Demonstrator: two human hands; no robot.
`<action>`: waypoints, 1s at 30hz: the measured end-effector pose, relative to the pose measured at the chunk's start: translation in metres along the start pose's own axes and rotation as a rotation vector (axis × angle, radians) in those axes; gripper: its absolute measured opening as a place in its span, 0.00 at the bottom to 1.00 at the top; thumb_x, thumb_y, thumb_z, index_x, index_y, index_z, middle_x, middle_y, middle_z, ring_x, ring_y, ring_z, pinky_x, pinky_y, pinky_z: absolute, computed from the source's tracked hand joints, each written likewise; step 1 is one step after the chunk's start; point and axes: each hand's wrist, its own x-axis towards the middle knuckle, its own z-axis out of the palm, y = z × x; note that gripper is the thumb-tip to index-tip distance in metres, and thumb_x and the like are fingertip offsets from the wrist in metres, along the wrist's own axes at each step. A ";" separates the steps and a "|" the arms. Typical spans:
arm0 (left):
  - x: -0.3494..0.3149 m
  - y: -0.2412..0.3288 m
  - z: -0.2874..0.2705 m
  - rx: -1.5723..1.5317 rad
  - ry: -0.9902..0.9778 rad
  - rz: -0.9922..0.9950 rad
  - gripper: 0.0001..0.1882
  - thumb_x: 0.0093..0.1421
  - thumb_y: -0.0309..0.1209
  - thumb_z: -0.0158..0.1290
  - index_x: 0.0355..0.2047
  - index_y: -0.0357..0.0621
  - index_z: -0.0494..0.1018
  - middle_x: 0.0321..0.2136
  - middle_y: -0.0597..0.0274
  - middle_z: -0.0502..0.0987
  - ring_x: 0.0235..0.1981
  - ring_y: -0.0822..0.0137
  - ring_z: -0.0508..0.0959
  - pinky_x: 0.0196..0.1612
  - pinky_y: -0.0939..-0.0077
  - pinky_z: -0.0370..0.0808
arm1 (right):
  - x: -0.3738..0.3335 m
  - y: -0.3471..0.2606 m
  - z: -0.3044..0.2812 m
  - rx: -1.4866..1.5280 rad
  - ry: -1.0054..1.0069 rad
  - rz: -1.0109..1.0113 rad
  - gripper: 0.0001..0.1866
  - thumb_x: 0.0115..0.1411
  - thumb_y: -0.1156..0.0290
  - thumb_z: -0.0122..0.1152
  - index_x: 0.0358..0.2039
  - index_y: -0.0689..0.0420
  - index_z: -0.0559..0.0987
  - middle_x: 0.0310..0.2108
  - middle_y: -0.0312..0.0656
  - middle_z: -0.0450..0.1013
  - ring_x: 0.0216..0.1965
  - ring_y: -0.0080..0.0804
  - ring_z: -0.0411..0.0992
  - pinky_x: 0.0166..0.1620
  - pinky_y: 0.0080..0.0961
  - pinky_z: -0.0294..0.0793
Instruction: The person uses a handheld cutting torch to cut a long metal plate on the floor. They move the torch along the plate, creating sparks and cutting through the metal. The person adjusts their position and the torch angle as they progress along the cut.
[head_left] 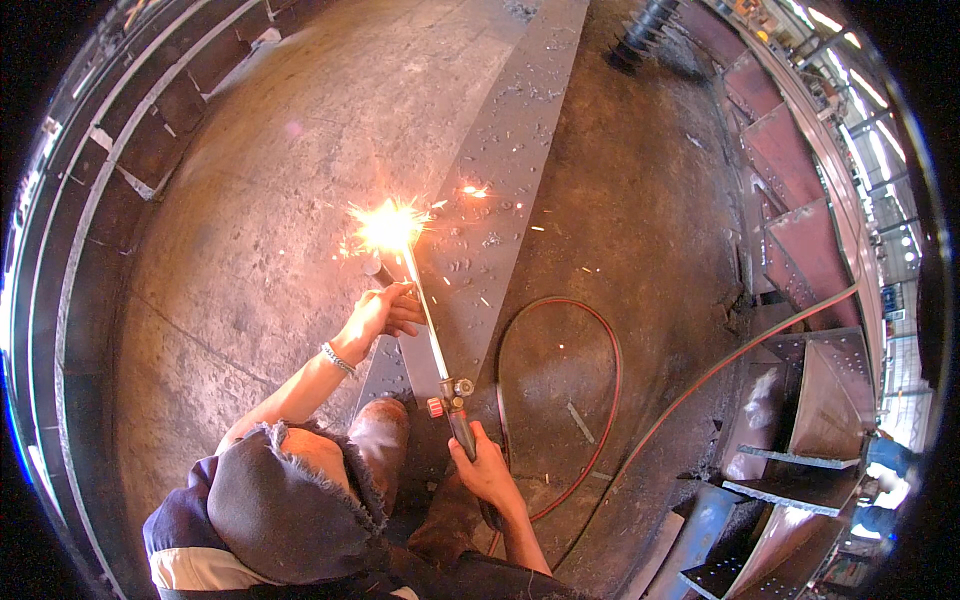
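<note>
My right hand is closed around the handle of a cutting torch, below its brass valves and red knob. The torch's long bright tube slants up and away to a burst of white and orange sparks. Close behind the glare, my left hand has bent fingers against the tube, a chain bracelet on its wrist. A short dark cylinder juts out beside the left thumb; how it is held cannot be made out. Glare hides the torch tip and what it touches. Beneath runs a long grey steel plate.
A red hose loops on the floor at right. Steel sections line the right side, beams the left. A dark coil-like piece lies at the far end. Dark frayed cloth and brown boots are close to me.
</note>
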 end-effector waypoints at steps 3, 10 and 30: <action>0.001 -0.003 -0.002 0.004 0.002 0.020 0.27 0.64 0.51 0.43 0.39 0.38 0.78 0.34 0.54 0.83 0.24 0.69 0.79 0.28 0.81 0.71 | 0.001 0.000 0.000 -0.009 -0.007 0.005 0.17 0.64 0.60 0.53 0.44 0.62 0.68 0.26 0.57 0.72 0.32 0.57 0.74 0.37 0.43 0.70; 0.003 -0.005 -0.003 -0.007 0.001 0.021 0.27 0.64 0.51 0.44 0.39 0.38 0.77 0.33 0.54 0.83 0.23 0.69 0.79 0.27 0.81 0.70 | 0.001 0.001 0.001 -0.003 0.003 -0.013 0.16 0.64 0.61 0.53 0.43 0.61 0.68 0.26 0.56 0.72 0.32 0.56 0.74 0.36 0.42 0.70; 0.001 -0.004 0.001 -0.031 0.049 0.024 0.28 0.63 0.51 0.45 0.37 0.35 0.79 0.32 0.53 0.83 0.25 0.67 0.81 0.31 0.77 0.73 | 0.001 -0.001 -0.001 -0.025 0.013 -0.016 0.15 0.63 0.60 0.54 0.38 0.59 0.66 0.24 0.56 0.70 0.31 0.59 0.74 0.34 0.43 0.69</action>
